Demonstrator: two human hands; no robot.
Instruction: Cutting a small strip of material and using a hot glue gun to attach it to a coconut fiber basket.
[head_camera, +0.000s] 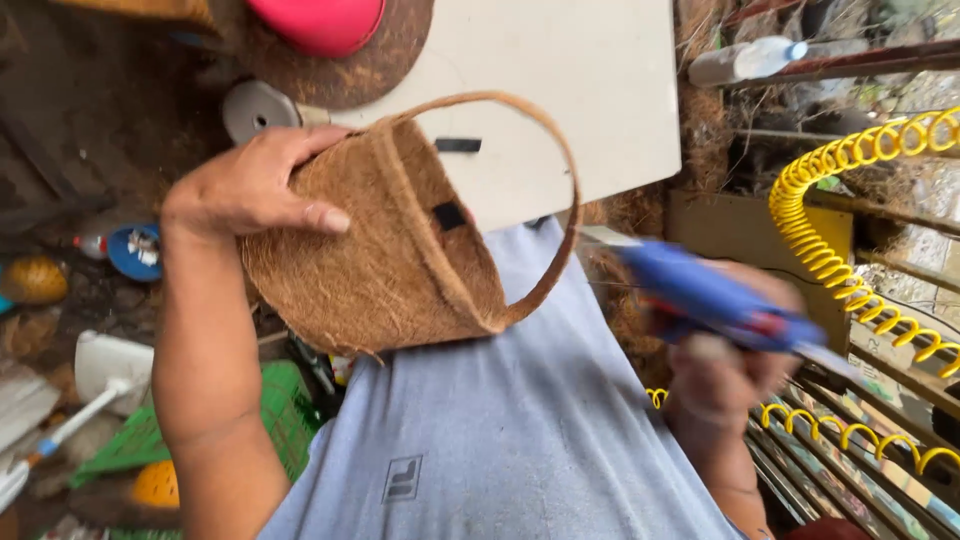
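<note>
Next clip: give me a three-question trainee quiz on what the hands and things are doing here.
1. True or false: the left hand grips the brown fibre basket by its side.
2. What does the right hand hold? A) a hammer B) a blue air tool C) a brush
3. What colour is the coiled hose?

Key: 1 true; 2 B; 3 yellow.

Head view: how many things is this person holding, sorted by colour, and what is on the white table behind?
Brown: 1, fibre basket in left hand
Blue: 1, air tool in right hand
Pink: 1, bowl on white table
Total: 3
</note>
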